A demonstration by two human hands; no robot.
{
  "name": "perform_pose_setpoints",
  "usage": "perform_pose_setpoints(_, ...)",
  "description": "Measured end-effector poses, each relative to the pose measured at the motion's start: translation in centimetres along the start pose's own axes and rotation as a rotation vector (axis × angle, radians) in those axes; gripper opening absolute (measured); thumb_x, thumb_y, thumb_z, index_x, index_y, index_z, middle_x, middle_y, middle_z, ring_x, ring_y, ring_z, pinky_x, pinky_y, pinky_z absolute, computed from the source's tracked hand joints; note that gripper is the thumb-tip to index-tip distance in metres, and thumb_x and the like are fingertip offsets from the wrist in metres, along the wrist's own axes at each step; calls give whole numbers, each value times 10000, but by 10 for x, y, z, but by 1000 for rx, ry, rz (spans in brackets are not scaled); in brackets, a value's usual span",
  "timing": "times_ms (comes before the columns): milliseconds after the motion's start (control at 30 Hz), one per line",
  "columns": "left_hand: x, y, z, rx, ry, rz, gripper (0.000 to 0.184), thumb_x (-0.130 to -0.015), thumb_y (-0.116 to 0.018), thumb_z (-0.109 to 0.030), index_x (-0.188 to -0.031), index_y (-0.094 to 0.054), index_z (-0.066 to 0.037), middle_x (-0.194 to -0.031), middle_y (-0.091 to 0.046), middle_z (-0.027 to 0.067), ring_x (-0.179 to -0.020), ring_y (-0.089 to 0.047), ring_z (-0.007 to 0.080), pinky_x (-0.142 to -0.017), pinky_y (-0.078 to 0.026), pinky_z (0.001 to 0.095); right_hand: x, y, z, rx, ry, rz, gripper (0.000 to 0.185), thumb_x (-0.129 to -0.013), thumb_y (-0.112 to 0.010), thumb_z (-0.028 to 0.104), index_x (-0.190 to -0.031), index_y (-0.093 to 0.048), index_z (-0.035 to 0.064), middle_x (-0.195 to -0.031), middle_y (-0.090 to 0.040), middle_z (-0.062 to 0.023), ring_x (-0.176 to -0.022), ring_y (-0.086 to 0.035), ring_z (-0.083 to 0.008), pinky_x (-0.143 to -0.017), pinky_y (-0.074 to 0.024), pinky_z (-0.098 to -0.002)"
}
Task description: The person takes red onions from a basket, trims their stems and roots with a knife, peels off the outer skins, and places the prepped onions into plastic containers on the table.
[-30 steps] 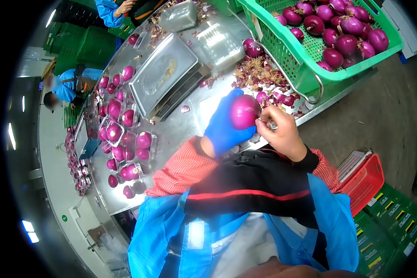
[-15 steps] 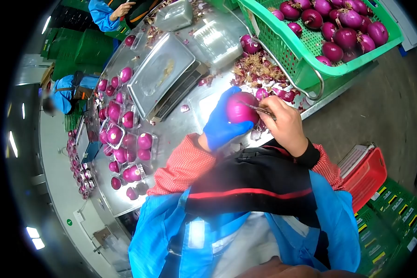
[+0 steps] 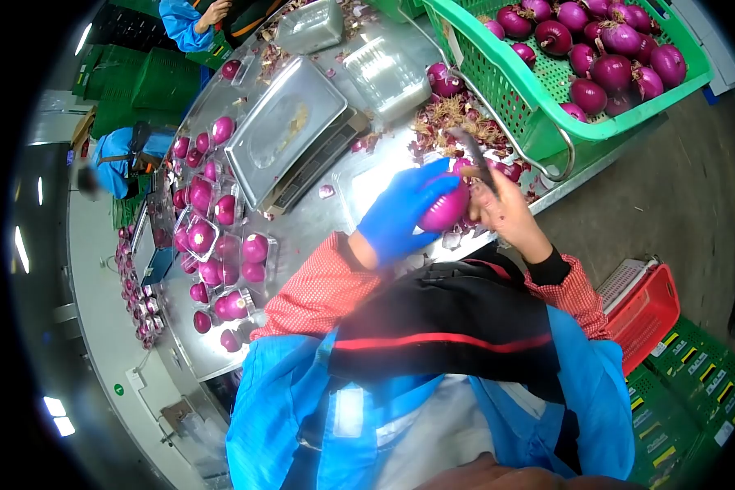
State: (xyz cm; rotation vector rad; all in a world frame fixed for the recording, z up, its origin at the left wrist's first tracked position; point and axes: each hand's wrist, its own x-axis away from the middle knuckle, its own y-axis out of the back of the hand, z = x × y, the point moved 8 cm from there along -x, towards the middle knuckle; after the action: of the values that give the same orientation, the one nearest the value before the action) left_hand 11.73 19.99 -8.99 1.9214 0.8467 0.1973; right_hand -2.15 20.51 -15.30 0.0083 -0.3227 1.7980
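Note:
My left hand point(image 3: 402, 211), in a blue glove, is wrapped round a smooth red onion point(image 3: 447, 207) above the metal table. Close against the onion's right side is my bare right hand point(image 3: 505, 214), closed on a knife point(image 3: 476, 160). The knife's dark blade points up and away from me, blurred by motion. Beyond both hands lies a heap of dry roots and onion skins point(image 3: 445, 122). A clear plastic tray point(image 3: 353, 189) rests on the table just left of the gloved hand.
A green basket point(image 3: 539, 102) of red onions stands at the right. Left of centre is a scale point(image 3: 290, 135) with a steel pan; stacked clear trays point(image 3: 386, 77) sit behind it. Packed onions point(image 3: 212, 237) line the left side. A red basket point(image 3: 649, 314) is at lower right. Other people work at far left.
The onion has moved slightly right and toward me, and my gloved fingers now reach over its top. The knife has swung from the onion's surface to pointing upward.

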Motion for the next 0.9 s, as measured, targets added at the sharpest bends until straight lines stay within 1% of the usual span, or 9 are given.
perform_pose_setpoints(133, 12, 11, 10, 362, 177, -362, 768, -725, -798, -187, -1390, -424, -102, -1411, -425, 208, -1236, -476, 333, -993, -430, 444, 1, -4, -22, -341, -138, 79, 522, -973, -562, 322, -1363, -427, 4, -849, -530, -20, -518, -411, -54, -464, -338, -190)
perform_pose_setpoints(167, 31, -23, 33, 874, 454, -344, 837, -775, -777, -235, -1465, -316, -125, -1394, -435, 185, -1252, -466, 296, -1012, -419, 438, 4, -8, -21, -400, -117, 46, 526, -972, -563, 321, -1369, -421, 7, -866, -532, -25, -515, -409, -55, -464, -340, -191)
perform_pose_setpoints(233, 33, -59, 36, 1491, 541, -149, 852, -804, -753, -289, -1465, -264, -68, -1380, -440, 142, -1268, -458, 267, -1035, -411, 411, 3, -10, -24, -333, -73, 14, 542, -939, -621, 341, -1314, -482, -24, -803, -540, -8, -533, -477, -71, -478, -384, -220)
perform_pose_setpoints(267, 26, -68, 32, 1762, 426, -184, 793, -810, -747, -316, -1424, -329, -37, -1387, -437, 126, -1268, -465, 267, -1034, -418, 412, 3, -9, -23, -203, -24, -24, 531, -940, -621, 338, -1304, -490, -25, -801, -546, -12, -538, -489, -81, -486, -398, -235)
perform_pose_setpoints(367, 33, -56, 35, 1653, 613, -404, 847, -816, -721, -273, -1463, -245, -4, -1322, -497, 130, -1221, -508, 244, -1043, -413, 368, 6, -10, 0, 218, 103, -116, 418, -895, -662, 241, -1234, -556, 22, -825, -599, -54, -597, -593, -171, -544, -477, -320)
perform_pose_setpoints(467, 35, -48, 33, 1670, 644, -311, 794, -820, -715, -254, -1441, -286, -8, -1320, -503, 125, -1215, -518, 251, -1047, -413, 383, 22, -14, 47, 968, 543, -184, 403, -805, -685, 147, -1193, -597, 84, -872, -613, -77, -658, -631, -232, -569, -495, -347)
perform_pose_setpoints(500, 35, -43, 30, 1628, 625, -306, 781, -820, -714, -245, -1434, -295, -8, -1317, -506, 126, -1213, -520, 251, -1046, -414, 383, 26, -18, 55, 1106, 532, -184, 411, -727, -685, 96, -1132, -619, 119, -857, -594, -63, -695, -629, -254, -571, -496, -354)
perform_pose_setpoints(633, 32, -37, 27, 1540, 590, -271, 746, -811, -719, -211, -1413, -327, -9, -1297, -519, 127, -1195, -530, 247, -1032, -428, 384, 26, -25, 62, 1278, 667, -255, 313, -746, -658, 72, -1054, -630, 121, -751, -514, -42, -623, -595, -188, -538, -476, -323)
perform_pose_setpoints(900, 38, -27, 16, 1513, 633, -191, 769, -760, -762, -200, -1388, -357, -19, -1238, -541, 116, -1150, -561, 243, -1001, -463, 380, 19, -1, 37, 1311, 611, -277, 330, -770, -631, 51, -1097, -627, 89, -770, -556, -62, -628, -608, -205, -541, -485, -331)
